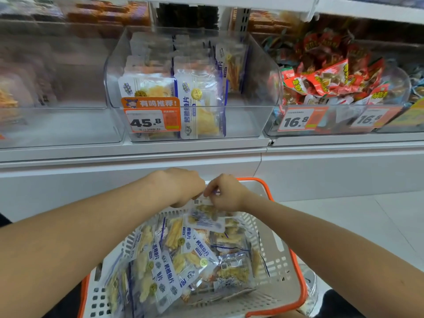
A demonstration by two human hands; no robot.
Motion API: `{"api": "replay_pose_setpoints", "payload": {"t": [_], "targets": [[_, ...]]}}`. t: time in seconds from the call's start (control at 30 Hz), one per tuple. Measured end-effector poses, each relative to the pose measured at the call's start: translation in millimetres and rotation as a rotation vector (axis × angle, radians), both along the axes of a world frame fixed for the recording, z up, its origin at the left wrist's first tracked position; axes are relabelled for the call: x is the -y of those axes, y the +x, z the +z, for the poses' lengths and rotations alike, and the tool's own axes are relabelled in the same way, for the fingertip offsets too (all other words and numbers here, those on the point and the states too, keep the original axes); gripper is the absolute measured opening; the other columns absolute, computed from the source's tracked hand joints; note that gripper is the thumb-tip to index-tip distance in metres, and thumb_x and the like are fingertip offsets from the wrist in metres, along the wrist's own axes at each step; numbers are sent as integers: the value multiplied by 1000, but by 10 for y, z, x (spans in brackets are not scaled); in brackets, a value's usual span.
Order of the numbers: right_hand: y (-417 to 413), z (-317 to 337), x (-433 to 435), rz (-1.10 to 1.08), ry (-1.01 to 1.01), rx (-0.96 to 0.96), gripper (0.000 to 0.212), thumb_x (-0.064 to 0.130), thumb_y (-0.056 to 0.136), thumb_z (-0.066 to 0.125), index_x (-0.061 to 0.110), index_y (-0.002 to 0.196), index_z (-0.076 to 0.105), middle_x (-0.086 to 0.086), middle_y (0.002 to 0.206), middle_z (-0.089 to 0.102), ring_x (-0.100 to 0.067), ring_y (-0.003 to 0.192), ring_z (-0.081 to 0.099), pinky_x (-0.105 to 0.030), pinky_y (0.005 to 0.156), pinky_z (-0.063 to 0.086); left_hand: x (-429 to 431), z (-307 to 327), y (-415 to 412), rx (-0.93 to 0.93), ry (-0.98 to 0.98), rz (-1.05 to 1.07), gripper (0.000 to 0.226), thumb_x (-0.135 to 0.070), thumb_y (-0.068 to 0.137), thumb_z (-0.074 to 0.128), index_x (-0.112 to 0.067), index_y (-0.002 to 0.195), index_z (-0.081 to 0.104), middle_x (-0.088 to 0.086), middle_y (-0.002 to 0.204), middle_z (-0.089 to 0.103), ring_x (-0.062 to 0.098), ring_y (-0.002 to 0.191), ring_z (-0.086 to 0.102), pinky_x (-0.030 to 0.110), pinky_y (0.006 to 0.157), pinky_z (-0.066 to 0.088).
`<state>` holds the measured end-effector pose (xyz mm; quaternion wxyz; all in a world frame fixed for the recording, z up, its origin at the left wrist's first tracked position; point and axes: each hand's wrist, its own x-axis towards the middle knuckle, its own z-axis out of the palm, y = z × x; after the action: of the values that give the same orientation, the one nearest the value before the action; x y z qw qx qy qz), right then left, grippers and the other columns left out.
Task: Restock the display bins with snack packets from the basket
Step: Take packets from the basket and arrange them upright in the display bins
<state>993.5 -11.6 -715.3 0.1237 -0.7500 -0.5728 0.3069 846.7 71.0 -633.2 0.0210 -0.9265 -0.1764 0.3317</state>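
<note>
- Over the far end of the basket (276,239), the left hand (183,187) and right hand (226,195) sit close together. Both pinch the top edge of one snack packet (204,219), which hangs just above the heap.
- That grip is only on the thin seal. I judge that a quick lift could let the slick film slide out of the fingers, dropping the packet back into the basket or onto the floor (344,214).
- Loose packets (183,260) lie overlapped beneath it at all angles. A corner of the held one may catch a neighbour and drag it towards the orange rim (303,285).
- Directly ahead and higher up, the clear bin (257,92) with the 45.8 price tag (150,117) holds matching packets in standing rows (199,104). Its front wall is tall, so a low approach would knock the packet against it.
- Pushing a new one in carelessly could tip those upright rows or hide their printed faces.
- Just beside it, the bin of red-wrapped snacks (332,76) would be the wrong destination. The open space at the right of the clear bin looks like the safer spot.
</note>
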Motion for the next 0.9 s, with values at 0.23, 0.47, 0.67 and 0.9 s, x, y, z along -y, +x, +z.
{"api": "replay_pose_setpoints", "payload": {"t": [0.23, 0.47, 0.67, 0.9], "targets": [[-187, 581, 42, -496, 108, -508, 23, 2, 86, 57, 1, 71, 74, -12, 65, 72, -25, 53, 69, -38, 61, 64, -96, 26, -148, 169, -242, 117, 107, -60, 61, 95, -23, 141, 34, 0, 125, 56, 24, 109, 61, 42, 97, 54], [-109, 992, 90, -843, 243, -589, 54, 54, 90, 47, 4, 76, 60, -3, 53, 52, -21, 46, 45, -31, 48, 38, -178, 409, -186, 655, -489, 416, 26, -24, 82, 85, -23, 86, 60, -1, 78, 69, 17, 69, 64, 35, 63, 51], [-134, 1212, 147, -435, 985, 21, 20, 43, 88, 63, 30, 72, 58, 8, 81, 50, -8, 82, 51, -29, 72, 39, -132, 843, -184, 987, -592, 544, 27, -17, 71, 96, -18, 90, 77, -4, 79, 79, 13, 74, 75, 35, 68, 60], [193, 1706, 30, -21, 1221, 181, 26, 8, 79, 76, 7, 105, 68, -1, 100, 67, -16, 94, 65, -41, 80, 54, -170, 1124, -69, 1318, -398, 411, 26, -31, 74, 95, -30, 91, 76, -13, 79, 77, 1, 72, 71, 28, 67, 57]]}}
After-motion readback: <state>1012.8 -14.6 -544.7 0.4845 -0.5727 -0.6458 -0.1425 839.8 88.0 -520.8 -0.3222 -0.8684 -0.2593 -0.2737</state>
